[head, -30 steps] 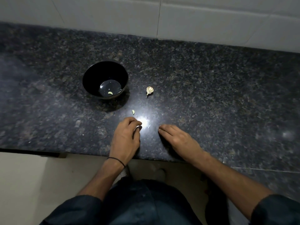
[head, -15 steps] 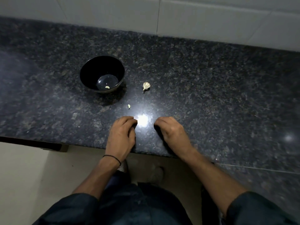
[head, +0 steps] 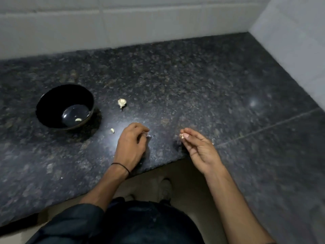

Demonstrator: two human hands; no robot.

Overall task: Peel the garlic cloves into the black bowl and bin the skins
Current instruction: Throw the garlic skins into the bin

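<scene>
A black bowl (head: 52, 106) stands at the left on the dark granite counter (head: 193, 95), with one pale peeled clove (head: 78, 119) in its bottom. A small garlic head (head: 121, 102) lies right of the bowl. A tiny pale clove or bit (head: 112, 130) lies in front of the bowl. My left hand (head: 131, 144) rests near the counter's front edge, fingers curled round pale papery skins (head: 147, 136). My right hand (head: 198, 147) is raised palm-up to the right, thumb and fingertips pinching a small brownish piece of skin (head: 182, 136).
A white tiled wall runs along the back and down the right side, forming a corner. The counter turns an L to the right. Below the front edge are my dark trousers and the pale floor. No bin is in view.
My right hand lifted off the counter, turned palm-up and now pinches a bit of skin. My left hand stays curled near the edge. The camera view swung toward the right corner.
</scene>
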